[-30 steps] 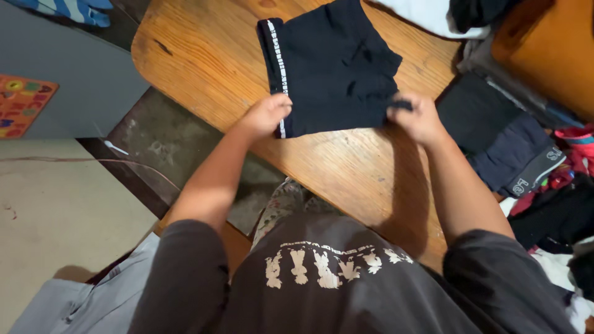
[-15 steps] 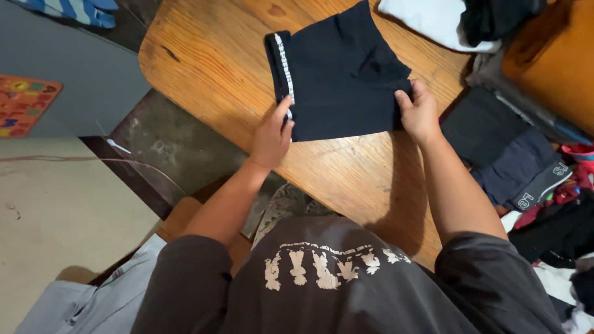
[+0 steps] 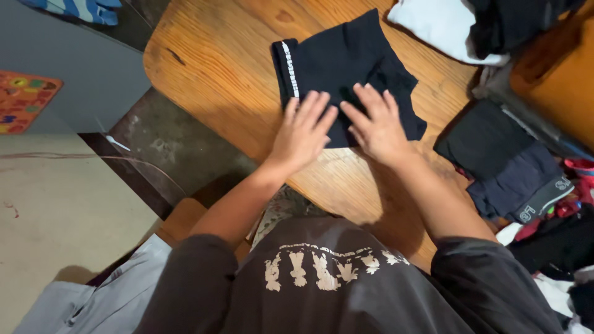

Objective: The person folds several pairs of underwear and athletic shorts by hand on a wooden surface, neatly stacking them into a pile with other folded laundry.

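Note:
A black pair of shorts (image 3: 346, 68) with a white-striped waistband lies folded on the wooden table (image 3: 223, 68). My left hand (image 3: 304, 128) rests flat on its near edge, fingers spread. My right hand (image 3: 377, 124) lies flat beside it on the same garment, fingers apart. Neither hand grips the cloth; both press down on it. The near part of the shorts is hidden under my palms.
A stack of folded dark garments (image 3: 507, 164) sits at the table's right edge. White and dark clothes (image 3: 458, 25) lie at the far right. More clothing (image 3: 557, 247) is piled lower right. A colourful mat (image 3: 21, 99) lies on the floor at left.
Both hands let go of the garment's near corners and moved inward, now lying flat side by side on the folded shorts.

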